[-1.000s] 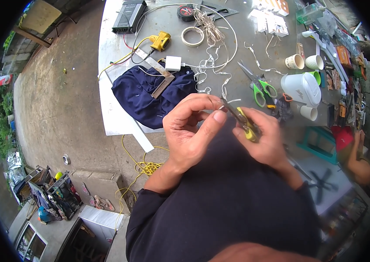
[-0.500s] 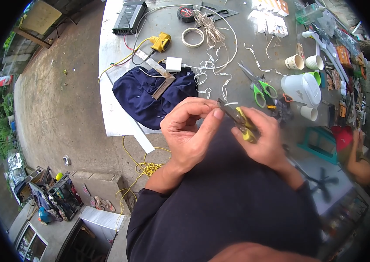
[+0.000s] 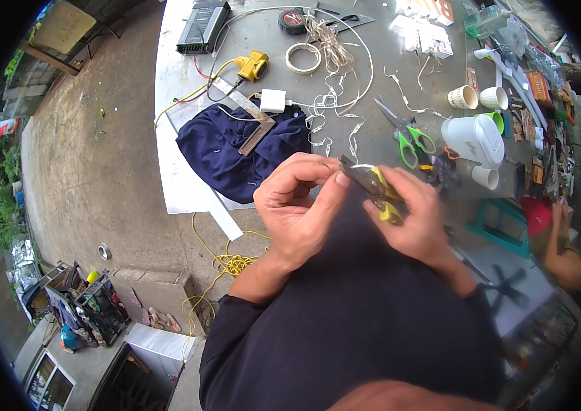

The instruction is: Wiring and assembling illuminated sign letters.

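Observation:
My right hand [image 3: 410,212] is wrapped round pliers [image 3: 381,192] with yellow handles and dark jaws. The jaws point up and left, reaching the fingertips of my left hand [image 3: 301,205]. Thumb and forefinger of that hand are pinched together beside the jaw tips. What lies between them is too small to make out. A short piece of white wire [image 3: 364,166] curves over the jaws toward my right forefinger. Beyond my hands, a string of small white LED modules [image 3: 353,130] lies on the grey table [image 3: 379,89].
Green-handled scissors [image 3: 410,140] and a white pitcher [image 3: 475,140] lie to the right. A dark blue cloth [image 3: 215,151] with a metal square [image 3: 256,137] is at left. Behind are a tape roll [image 3: 302,59], a tape measure [image 3: 292,22] and a black power supply [image 3: 203,27]. A person [image 3: 564,253] is at far right.
My left hand has shifted very slightly to the right. The pliers and the white wire have turned a little at the fingertips. Things on the table are unmoved.

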`<state>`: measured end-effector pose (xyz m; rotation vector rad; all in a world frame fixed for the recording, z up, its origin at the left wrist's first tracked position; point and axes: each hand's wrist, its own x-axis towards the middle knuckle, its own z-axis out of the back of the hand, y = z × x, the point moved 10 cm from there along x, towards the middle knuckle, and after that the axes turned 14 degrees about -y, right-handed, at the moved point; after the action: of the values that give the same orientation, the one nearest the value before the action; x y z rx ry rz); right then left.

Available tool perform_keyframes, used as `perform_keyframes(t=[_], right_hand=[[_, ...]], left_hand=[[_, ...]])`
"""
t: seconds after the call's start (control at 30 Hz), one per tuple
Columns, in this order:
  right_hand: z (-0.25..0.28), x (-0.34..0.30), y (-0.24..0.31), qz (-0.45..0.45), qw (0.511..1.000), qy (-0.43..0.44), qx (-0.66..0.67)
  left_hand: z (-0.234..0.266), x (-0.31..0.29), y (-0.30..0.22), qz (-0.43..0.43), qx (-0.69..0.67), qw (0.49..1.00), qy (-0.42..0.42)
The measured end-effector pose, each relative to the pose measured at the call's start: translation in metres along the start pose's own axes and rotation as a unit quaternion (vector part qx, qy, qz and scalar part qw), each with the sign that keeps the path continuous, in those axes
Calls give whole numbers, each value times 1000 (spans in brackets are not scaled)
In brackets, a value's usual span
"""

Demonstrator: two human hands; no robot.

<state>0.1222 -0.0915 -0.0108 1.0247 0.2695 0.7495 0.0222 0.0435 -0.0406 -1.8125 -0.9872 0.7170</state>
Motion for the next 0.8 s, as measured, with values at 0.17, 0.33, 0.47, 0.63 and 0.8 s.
perform_keyframes(t=[0.17, 0.33, 0.47, 0.63, 0.8], right_hand=[[0, 0, -2, -13, 1000, -3, 4], [-1, -2, -9, -29, 1000, -5, 5], [-6, -5, -17, -49, 999, 22, 5], [-12, -10, -27, -74, 996, 45, 1], [-16, -12, -24, -94, 993, 70, 12]], left_hand=[[1, 0, 2, 12, -8, 1000, -6], [-1, 2, 6, 31, -15, 999, -8], [-11, 0, 17, 108, 29, 991, 79], [-15, -6, 24, 159, 68, 981, 90], [-9, -6, 18, 94, 36, 992, 69]])
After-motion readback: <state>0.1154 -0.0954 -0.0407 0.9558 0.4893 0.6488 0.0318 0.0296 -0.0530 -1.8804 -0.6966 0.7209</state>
